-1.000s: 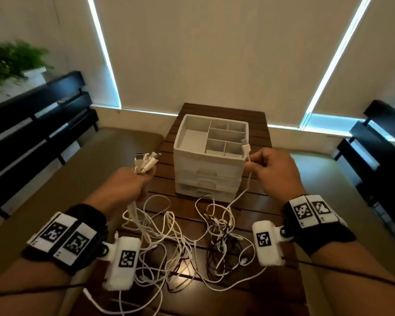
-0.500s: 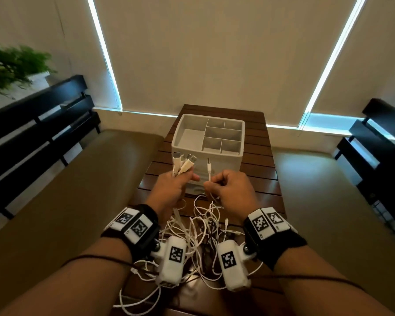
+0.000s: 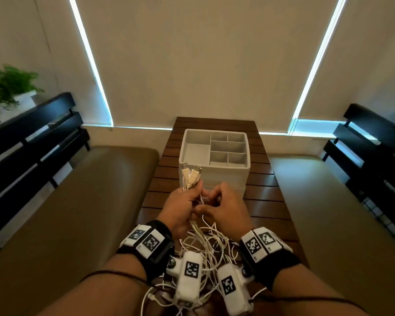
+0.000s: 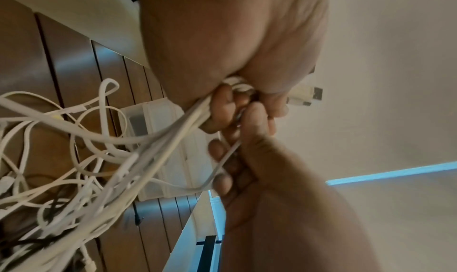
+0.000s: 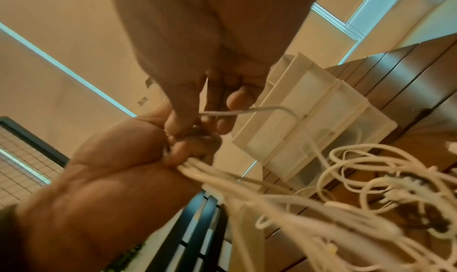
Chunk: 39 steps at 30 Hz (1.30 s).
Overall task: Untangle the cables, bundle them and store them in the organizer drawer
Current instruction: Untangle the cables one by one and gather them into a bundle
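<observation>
Center frame: left hand fingers clamp the cable bundle, plugs up; right hand fingers pinch 1 thin cable. Organizer behind on worktop.

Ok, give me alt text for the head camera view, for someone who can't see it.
Left hand grips a bunch of white cable plugs upright while the right hand pinches a thin cable beside it. A cable tangle lies below on the slatted wooden table, before a white compartmented organizer.
</observation>
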Each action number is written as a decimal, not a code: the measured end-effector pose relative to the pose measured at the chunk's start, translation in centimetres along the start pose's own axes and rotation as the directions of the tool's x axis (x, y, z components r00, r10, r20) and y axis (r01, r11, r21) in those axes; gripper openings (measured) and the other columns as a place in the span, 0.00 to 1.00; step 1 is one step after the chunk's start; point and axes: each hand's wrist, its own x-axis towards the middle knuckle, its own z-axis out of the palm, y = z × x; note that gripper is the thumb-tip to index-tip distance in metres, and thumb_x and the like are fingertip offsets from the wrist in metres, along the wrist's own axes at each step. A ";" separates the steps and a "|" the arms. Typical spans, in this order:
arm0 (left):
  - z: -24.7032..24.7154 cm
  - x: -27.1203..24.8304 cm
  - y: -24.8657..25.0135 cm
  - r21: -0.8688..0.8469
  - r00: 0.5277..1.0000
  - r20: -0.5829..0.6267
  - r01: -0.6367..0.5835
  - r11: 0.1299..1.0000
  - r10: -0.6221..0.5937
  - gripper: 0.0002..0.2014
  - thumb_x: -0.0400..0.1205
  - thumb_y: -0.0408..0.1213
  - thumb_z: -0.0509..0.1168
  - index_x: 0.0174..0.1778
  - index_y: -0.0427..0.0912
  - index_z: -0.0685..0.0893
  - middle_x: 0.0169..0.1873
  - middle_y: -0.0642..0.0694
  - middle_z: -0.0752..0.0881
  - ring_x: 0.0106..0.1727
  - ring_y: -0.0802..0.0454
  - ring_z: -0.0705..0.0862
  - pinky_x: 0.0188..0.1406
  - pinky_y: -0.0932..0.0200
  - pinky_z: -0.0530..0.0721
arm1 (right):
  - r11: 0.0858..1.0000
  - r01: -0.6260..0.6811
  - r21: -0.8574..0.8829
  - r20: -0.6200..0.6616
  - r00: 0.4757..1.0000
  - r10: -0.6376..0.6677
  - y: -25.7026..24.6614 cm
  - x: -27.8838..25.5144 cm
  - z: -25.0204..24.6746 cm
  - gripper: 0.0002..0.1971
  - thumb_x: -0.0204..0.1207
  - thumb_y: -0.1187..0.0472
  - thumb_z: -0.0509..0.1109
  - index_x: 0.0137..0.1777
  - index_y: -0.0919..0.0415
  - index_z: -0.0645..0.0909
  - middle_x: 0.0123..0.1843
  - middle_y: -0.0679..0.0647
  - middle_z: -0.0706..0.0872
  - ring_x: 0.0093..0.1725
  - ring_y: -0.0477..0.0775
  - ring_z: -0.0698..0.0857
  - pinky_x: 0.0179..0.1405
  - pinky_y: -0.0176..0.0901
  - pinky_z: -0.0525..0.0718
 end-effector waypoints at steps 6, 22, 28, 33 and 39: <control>-0.9 0.5 0.4 -0.013 0.999 -0.028 -0.031 0.999 0.031 0.17 0.85 0.46 0.62 0.32 0.41 0.76 0.25 0.48 0.72 0.17 0.59 0.64 0.11 0.67 0.61 | 0.993 0.056 -0.106 0.096 0.994 -0.046 1.4 0.0 0.3 0.16 0.71 0.64 0.77 0.30 0.47 0.76 0.30 0.46 0.84 0.28 0.34 0.81 0.31 0.28 0.77; -3.2 -1.5 9.2 0.723 0.914 -0.124 -0.183 0.666 0.387 0.16 0.83 0.49 0.66 0.30 0.50 0.77 0.22 0.54 0.74 0.17 0.61 0.72 0.20 0.64 0.68 | 0.909 0.055 -0.414 0.305 0.949 0.081 6.0 2.6 -3.8 0.06 0.78 0.59 0.70 0.40 0.58 0.79 0.35 0.48 0.82 0.36 0.47 0.80 0.38 0.42 0.78; -2.5 -0.5 5.8 0.835 0.828 -0.050 -0.273 0.478 0.559 0.04 0.79 0.39 0.72 0.39 0.47 0.87 0.32 0.49 0.87 0.34 0.62 0.83 0.30 0.68 0.77 | 0.923 0.081 -0.377 0.380 0.922 0.075 4.7 3.6 -2.6 0.07 0.77 0.57 0.72 0.40 0.58 0.85 0.38 0.55 0.88 0.41 0.55 0.87 0.47 0.53 0.85; -0.1 1.9 -0.1 0.841 0.969 0.042 -0.165 0.515 0.242 0.06 0.77 0.43 0.74 0.36 0.48 0.87 0.27 0.54 0.84 0.27 0.68 0.80 0.27 0.69 0.75 | 0.952 0.190 -0.241 0.317 0.942 -0.107 3.2 3.8 -2.4 0.12 0.74 0.70 0.69 0.52 0.55 0.88 0.48 0.48 0.90 0.46 0.42 0.85 0.48 0.32 0.81; -0.2 2.2 0.5 0.765 0.992 -0.028 -0.059 0.641 0.126 0.08 0.77 0.40 0.74 0.44 0.38 0.90 0.34 0.42 0.88 0.30 0.53 0.81 0.29 0.60 0.77 | 0.990 0.117 -0.085 0.278 0.956 -0.089 4.6 3.1 -3.3 0.05 0.78 0.64 0.70 0.50 0.59 0.87 0.44 0.52 0.90 0.44 0.47 0.88 0.51 0.52 0.86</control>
